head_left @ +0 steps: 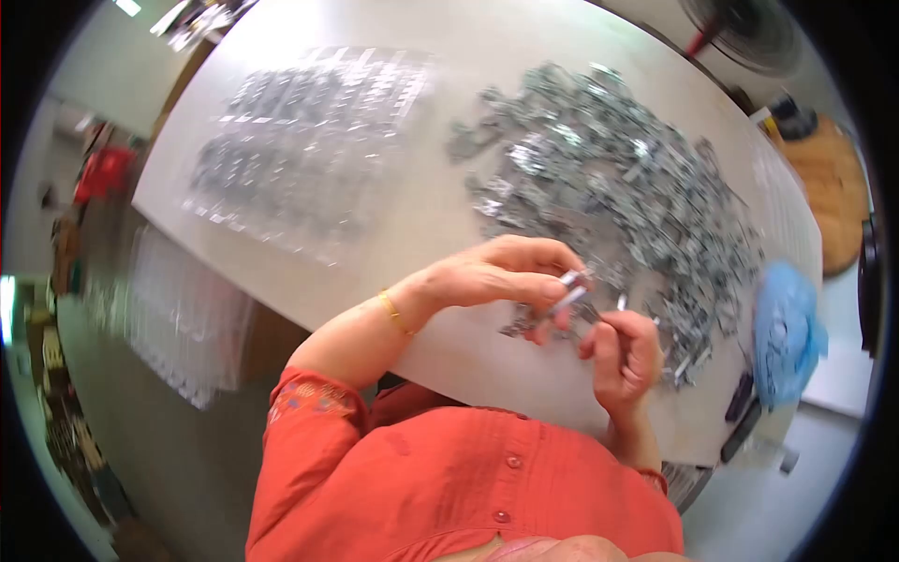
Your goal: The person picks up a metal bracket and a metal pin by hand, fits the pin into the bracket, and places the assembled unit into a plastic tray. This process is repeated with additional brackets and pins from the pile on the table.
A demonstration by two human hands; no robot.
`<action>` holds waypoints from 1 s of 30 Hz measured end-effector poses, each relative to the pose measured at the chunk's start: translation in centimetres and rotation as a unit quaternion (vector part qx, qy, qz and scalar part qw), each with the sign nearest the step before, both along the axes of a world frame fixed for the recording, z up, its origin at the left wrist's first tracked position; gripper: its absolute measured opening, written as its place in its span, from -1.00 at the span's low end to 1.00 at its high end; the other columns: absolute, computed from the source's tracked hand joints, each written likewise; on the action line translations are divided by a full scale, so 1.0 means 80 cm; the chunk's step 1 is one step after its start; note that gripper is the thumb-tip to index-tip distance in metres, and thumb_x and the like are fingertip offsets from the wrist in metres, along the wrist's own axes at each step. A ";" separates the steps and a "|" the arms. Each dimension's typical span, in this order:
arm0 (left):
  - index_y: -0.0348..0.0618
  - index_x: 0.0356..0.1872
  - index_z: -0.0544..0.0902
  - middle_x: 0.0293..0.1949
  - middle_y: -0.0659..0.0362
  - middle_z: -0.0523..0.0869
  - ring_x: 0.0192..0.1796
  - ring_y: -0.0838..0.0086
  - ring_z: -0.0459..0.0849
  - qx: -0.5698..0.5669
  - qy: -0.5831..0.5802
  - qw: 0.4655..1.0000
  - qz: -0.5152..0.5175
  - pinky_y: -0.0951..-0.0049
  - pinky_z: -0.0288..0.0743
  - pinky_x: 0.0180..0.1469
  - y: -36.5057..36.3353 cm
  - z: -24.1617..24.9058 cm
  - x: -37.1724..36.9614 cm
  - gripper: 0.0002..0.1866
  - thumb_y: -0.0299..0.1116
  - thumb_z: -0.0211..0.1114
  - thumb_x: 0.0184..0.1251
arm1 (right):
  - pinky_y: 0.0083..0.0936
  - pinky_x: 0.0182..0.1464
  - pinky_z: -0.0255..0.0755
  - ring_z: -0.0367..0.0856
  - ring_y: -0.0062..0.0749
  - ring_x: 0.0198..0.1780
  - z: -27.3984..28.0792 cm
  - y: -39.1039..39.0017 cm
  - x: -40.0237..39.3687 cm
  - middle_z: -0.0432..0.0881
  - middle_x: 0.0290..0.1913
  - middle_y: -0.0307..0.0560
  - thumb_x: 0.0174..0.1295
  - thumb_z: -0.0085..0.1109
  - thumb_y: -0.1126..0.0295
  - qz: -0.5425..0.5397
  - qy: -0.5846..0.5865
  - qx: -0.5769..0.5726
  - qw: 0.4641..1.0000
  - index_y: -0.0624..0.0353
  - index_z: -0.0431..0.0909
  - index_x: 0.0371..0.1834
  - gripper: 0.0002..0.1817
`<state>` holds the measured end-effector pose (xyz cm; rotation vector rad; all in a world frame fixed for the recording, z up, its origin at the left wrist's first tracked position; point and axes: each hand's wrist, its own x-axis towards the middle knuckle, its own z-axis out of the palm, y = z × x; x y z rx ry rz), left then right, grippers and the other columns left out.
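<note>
My left hand (510, 273), with a yellow bangle at the wrist, is closed round several small silvery metal parts (567, 302) near the table's front edge. Thin bits of them stick out below the fingers. Just to its right, my right hand (626, 359) is pinched, fingertips close to those parts. What sits in that pinch is too small and blurred to name. Beyond both hands spreads a big loose pile of similar metal parts (609, 178). Some of its pieces lie right beside my right hand.
Clear plastic trays (300, 140) with rows of metal parts lie at the table's (431, 225) left. More clear trays (187, 314) are stacked lower left. A blue plastic bag (785, 332) and a dark tool (742, 417) are at the right edge, a round wooden stool (833, 201) beyond.
</note>
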<state>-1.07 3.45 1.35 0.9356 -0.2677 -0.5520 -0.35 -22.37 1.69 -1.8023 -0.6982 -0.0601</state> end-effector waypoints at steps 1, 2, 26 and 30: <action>-0.26 0.34 0.53 -0.14 0.03 0.79 -0.25 0.40 0.81 -0.005 -0.001 1.000 -0.023 0.42 0.64 -0.22 -0.002 -0.002 0.002 -0.50 -0.16 0.32 0.57 | -0.61 -0.42 0.55 0.68 -0.56 -0.46 0.000 0.001 0.002 0.70 -0.31 -0.07 0.43 0.21 0.65 0.019 0.005 0.015 1.000 0.33 0.55 -0.02 -0.87; -0.28 0.33 0.53 -0.14 0.02 0.79 -0.25 0.38 0.81 -0.013 0.008 1.000 -0.016 0.41 0.65 -0.21 -0.003 -0.004 0.001 -0.50 -0.16 0.31 0.56 | -0.61 -0.43 0.55 0.69 -0.56 -0.47 0.001 0.002 0.002 0.71 -0.30 -0.07 0.43 0.22 0.64 0.042 0.011 0.034 0.998 0.34 0.54 -0.01 -0.87; -0.33 0.24 0.56 -0.16 0.00 0.79 -0.23 0.41 0.82 0.107 -0.012 0.993 -0.051 0.44 0.66 -0.22 -0.005 0.001 0.005 -0.45 -0.24 0.53 0.37 | -0.52 -0.53 0.40 0.62 -0.51 -0.56 -0.010 0.009 0.010 0.66 -0.48 -0.15 0.40 0.30 0.57 0.053 -0.012 0.002 0.999 0.20 0.48 -0.01 -0.79; -0.34 0.25 0.55 -0.16 -0.02 0.79 -0.20 0.39 0.83 0.127 -0.033 0.990 -0.052 0.43 0.69 -0.18 -0.002 -0.001 0.005 -0.41 -0.23 0.57 0.34 | -0.52 -0.46 0.49 0.69 -0.45 -0.49 -0.010 0.010 0.004 0.71 -0.42 -0.14 0.44 0.28 0.53 0.056 0.074 0.035 0.995 0.19 0.43 0.12 -0.72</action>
